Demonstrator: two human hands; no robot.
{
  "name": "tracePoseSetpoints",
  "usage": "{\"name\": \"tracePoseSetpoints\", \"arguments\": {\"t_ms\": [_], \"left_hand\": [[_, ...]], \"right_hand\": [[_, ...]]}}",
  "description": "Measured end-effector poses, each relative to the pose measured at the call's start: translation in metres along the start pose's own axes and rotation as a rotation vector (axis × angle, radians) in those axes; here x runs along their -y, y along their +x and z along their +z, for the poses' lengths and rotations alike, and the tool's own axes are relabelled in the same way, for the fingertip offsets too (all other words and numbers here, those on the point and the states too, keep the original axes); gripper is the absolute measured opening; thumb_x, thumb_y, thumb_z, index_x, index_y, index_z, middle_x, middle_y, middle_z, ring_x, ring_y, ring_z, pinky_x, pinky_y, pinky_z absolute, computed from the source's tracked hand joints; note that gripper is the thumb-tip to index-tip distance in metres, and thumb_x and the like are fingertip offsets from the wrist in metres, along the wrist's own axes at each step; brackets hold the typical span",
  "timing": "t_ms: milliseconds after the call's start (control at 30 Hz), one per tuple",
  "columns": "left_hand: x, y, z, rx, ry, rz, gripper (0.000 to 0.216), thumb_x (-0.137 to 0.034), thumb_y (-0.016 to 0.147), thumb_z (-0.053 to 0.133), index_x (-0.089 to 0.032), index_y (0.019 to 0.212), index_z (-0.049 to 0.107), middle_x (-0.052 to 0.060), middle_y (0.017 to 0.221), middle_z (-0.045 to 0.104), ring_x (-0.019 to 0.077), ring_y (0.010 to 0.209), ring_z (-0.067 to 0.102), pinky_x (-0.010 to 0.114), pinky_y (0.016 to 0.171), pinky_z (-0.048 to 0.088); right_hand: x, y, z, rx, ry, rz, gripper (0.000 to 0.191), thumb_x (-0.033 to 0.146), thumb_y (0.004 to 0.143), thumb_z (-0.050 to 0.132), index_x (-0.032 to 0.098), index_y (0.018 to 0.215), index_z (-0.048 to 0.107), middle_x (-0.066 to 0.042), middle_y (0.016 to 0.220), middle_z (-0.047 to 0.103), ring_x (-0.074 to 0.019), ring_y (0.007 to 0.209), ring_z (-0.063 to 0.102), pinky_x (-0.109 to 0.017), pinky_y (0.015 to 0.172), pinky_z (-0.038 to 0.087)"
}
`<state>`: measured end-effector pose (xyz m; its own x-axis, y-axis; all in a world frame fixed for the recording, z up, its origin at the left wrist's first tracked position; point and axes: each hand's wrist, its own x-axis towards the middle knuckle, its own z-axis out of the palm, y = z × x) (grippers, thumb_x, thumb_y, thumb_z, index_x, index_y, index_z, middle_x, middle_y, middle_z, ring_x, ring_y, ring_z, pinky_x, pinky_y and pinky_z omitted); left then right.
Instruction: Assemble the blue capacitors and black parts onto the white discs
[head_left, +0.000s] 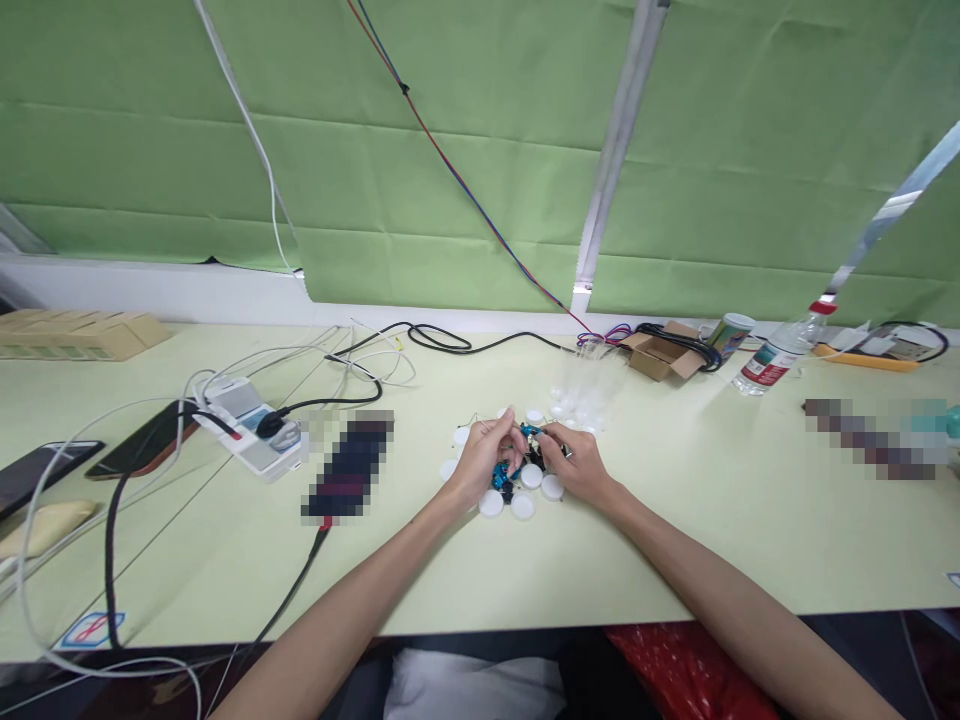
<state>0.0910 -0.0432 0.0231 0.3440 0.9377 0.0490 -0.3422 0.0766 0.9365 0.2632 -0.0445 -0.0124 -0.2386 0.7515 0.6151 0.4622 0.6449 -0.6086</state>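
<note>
My left hand (484, 455) and my right hand (576, 462) meet over the middle of the table, fingers closed. Between their fingertips is a small blue part (531, 430), pinched from both sides; its exact kind is too small to make out. Just below my left fingers lies another blue piece (500, 476), next to a small black part (508, 492). Several white round lids surround the hands, among them one in front (491, 503) and one by my right hand (552, 487). Thin dark wires show among the lids. My fingers partly cover this cluster.
Clear plastic cups (592, 375) stand behind my hands. Farther right are an open cardboard box (660, 355), a can (731, 335) and a water bottle (776, 355). Leftward lie a blurred dark device (349, 465), a power strip (259, 430), phones (139, 440) and tangled cables.
</note>
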Motion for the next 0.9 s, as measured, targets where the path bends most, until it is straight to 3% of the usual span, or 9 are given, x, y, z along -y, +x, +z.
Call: {"name": "tracePoseSetpoints", "arguments": {"t_ms": [133,333,400,467,567,900], "left_hand": [[0.0009,-0.0003,-0.0005,0.015,-0.001,-0.001,0.053,-0.057,0.082,0.060,-0.011,0.055,0.061,0.002,0.054,0.053,0.0083,0.043,0.049,0.022,0.040,0.034],[0.0005,-0.0004,0.0005,0.011,0.009,0.002,0.053,-0.058,0.081,0.060,-0.012,0.055,0.060,0.001,0.054,0.053,0.0084,0.043,0.049,0.022,0.040,0.033],[0.0000,-0.0003,0.0009,-0.006,0.013,0.011,0.054,-0.059,0.081,0.060,-0.012,0.054,0.060,0.000,0.052,0.051,0.0082,0.042,0.048,0.022,0.040,0.034],[-0.0004,-0.0001,0.0011,-0.027,0.006,0.022,0.055,-0.060,0.081,0.059,-0.012,0.054,0.059,-0.001,0.050,0.049,0.0082,0.041,0.047,0.023,0.040,0.033],[-0.0006,0.0003,0.0007,-0.040,-0.013,0.044,0.054,-0.060,0.081,0.059,-0.013,0.054,0.059,-0.001,0.049,0.048,0.0086,0.041,0.046,0.023,0.040,0.033],[0.0009,0.0006,-0.0006,-0.020,0.004,0.029,0.052,-0.057,0.081,0.060,-0.013,0.054,0.059,-0.001,0.049,0.048,0.0081,0.039,0.045,0.023,0.040,0.033]], "right_hand": [[0.0032,0.0023,-0.0016,0.010,-0.018,-0.020,0.041,0.034,0.099,0.038,0.020,0.062,0.048,0.002,0.052,0.051,-0.0097,0.048,0.045,-0.024,0.053,0.037],[0.0001,0.0023,-0.0007,0.010,-0.008,-0.004,0.048,0.034,0.100,0.034,0.019,0.056,0.046,0.001,0.051,0.051,-0.0097,0.047,0.045,-0.024,0.054,0.037],[-0.0001,0.0018,-0.0007,0.008,0.007,0.005,0.043,0.034,0.100,0.036,0.019,0.064,0.053,0.002,0.053,0.052,-0.0098,0.048,0.045,-0.024,0.054,0.038],[0.0000,0.0010,-0.0006,-0.003,0.033,0.022,0.027,0.034,0.097,0.043,0.018,0.085,0.061,0.003,0.056,0.054,-0.0102,0.049,0.046,-0.024,0.053,0.039],[-0.0001,-0.0005,0.0000,-0.026,0.071,0.025,0.026,0.035,0.093,0.053,0.018,0.112,0.057,0.004,0.060,0.055,-0.0108,0.051,0.047,-0.024,0.053,0.041],[-0.0052,-0.0021,0.0028,-0.023,0.042,0.006,0.021,0.035,0.094,0.051,0.019,0.101,0.061,0.000,0.066,0.061,-0.0117,0.053,0.052,-0.025,0.053,0.042]]}}
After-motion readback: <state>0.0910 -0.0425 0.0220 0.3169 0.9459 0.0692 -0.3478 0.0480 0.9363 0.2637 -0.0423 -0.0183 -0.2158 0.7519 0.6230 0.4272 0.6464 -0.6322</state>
